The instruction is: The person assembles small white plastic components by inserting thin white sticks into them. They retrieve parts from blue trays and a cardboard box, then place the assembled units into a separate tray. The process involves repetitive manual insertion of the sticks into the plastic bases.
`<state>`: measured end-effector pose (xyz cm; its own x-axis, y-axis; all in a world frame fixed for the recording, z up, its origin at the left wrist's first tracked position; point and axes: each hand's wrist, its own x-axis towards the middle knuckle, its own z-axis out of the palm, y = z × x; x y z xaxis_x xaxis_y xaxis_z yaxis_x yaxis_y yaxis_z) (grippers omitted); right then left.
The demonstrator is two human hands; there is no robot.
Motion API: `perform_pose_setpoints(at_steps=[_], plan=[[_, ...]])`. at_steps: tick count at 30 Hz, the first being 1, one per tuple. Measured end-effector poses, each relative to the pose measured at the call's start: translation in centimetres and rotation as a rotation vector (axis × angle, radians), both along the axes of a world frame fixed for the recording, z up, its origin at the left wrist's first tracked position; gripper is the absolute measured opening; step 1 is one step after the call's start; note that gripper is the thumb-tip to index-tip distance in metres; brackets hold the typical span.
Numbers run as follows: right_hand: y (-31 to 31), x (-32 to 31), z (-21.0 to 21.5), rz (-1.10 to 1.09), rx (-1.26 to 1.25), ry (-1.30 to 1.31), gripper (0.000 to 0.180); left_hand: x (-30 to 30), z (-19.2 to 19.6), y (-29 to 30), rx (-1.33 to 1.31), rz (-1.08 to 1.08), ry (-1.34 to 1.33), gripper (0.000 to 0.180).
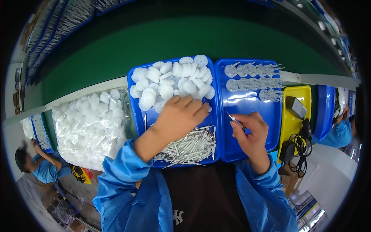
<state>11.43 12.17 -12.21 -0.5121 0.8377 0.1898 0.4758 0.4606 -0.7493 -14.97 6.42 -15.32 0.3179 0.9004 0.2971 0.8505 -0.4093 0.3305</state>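
Nearest, blue sleeves (pixel 123 174) rise on either side of a dark top. Two blue trays stand side by side, and in the left tray (pixel 154 116) a heap of slim pale sticks (pixel 189 147) lies closest to the body, with a pile of round white discs (pixel 166 92) behind it. The left hand (pixel 181 118) bends over the near edge of that pile, fingers curled downward; whether it grips a disc cannot be told. The right hand (pixel 250 129) pinches a single thin stick (pixel 234 119) between thumb and forefinger, over the left side of the right tray (pixel 241 149), whose far end bears rows of pale pieces with projecting pins (pixel 253 84). Left of the trays sits a clear bag (pixel 91 131) full of white discs; to the right, a yellow tray (pixel 303 92) holds a grey box (pixel 296 107), with coiled black cable (pixel 299 149) beside it. Beyond, a plain green surface (pixel 174 36) stretches back. Blue-sleeved co-workers sit at the left (pixel 45 168) and right margins, and blue trays packed with pins (pixel 65 31) fill the upper left
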Motion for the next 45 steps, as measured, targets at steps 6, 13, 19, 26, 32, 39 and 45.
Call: perform_pose_setpoints(at_steps=[6,13,19,26,32,39,45], plan=[[-2.0,0.2,0.9,0.036,-0.091,0.143,0.035,-0.2,5.5,-4.3,-0.17,0.179,-0.687,0.039],[-3.7,-5.5,2.6,0.239,0.045,0.179,0.035,2.8,5.5,-9.4,-0.448,0.51,-1.511,0.042],[-4.2,-5.6,2.1,0.228,0.059,0.138,0.033,2.9,4.4,-9.8,-0.375,0.506,-1.611,0.032],[-4.3,-5.5,2.5,0.244,0.046,0.074,0.029,2.3,3.2,-10.4,-0.253,0.484,-1.385,0.033],[-4.4,-5.4,2.7,0.243,0.038,0.006,0.028,2.5,3.2,-10.2,-0.274,0.518,-1.359,0.033],[-4.6,-5.1,1.7,0.309,0.289,0.051,0.041,2.6,3.3,-10.0,-0.455,0.475,-1.706,0.033],[-4.6,-4.9,1.0,0.297,0.333,0.123,0.037,2.3,3.5,-10.1,-0.727,0.513,-2.176,0.032]])
